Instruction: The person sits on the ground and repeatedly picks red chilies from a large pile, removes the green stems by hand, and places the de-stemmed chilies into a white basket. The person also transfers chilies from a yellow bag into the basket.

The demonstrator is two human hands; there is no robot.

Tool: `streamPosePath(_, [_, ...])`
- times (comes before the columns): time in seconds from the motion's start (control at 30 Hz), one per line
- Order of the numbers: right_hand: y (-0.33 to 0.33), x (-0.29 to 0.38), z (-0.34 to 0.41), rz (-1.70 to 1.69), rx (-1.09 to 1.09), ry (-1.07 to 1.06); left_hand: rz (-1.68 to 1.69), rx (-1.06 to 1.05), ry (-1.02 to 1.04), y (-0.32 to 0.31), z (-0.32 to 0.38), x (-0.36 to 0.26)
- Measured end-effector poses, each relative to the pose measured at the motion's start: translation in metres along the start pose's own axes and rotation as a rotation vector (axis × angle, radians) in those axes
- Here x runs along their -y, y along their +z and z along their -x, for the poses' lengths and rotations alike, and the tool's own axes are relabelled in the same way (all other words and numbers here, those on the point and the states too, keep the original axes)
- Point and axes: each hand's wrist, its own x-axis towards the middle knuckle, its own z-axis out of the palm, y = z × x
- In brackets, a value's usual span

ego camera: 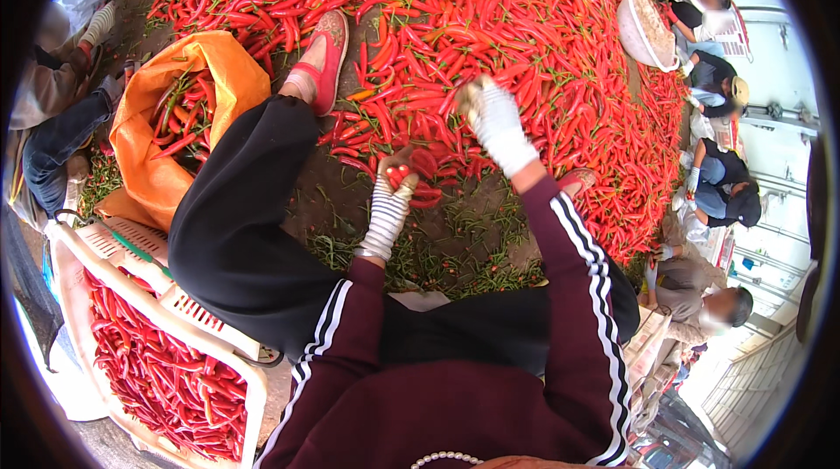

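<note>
My left hand (388,208), in a striped glove, is closed around several red chili peppers (398,175); their stemless ends show between finger and thumb. It hovers low over the near edge of a broad heap of red chilies (433,72), most with green stems. My right hand (489,118), in a white glove with worn, dirty fingertips, is raised over the same heap to the right. Motion blurs its fingers, so I cannot tell whether anything is between them. Loose green stems (472,252) litter the dark ground between my legs.
An orange sack (147,160) of chilies leans by my left leg. Beside it stands a white plastic crate (252,397) filled with stemless red chilies. A pale basin (633,29) sits at the heap's far right. Several people (722,170) sit along the right; another person (49,101) is at left.
</note>
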Motion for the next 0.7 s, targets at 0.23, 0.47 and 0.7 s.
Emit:
streamPosePath(0.23, [0.003, 0.058, 0.086, -0.372, 0.205, -0.099, 0.164, 0.176, -0.230, 0.017, 0.020, -0.009])
streamPosePath(0.47, [0.076, 0.022, -0.039, 0.399, 0.074, 0.085, 0.427, -0.159, -0.318, -0.011, 0.005, -0.004])
streamPosePath(0.7, [0.092, -0.007, -0.077, 0.637, 0.318, 0.059, 0.438, -0.291, -0.355, -0.017, 0.001, -0.003])
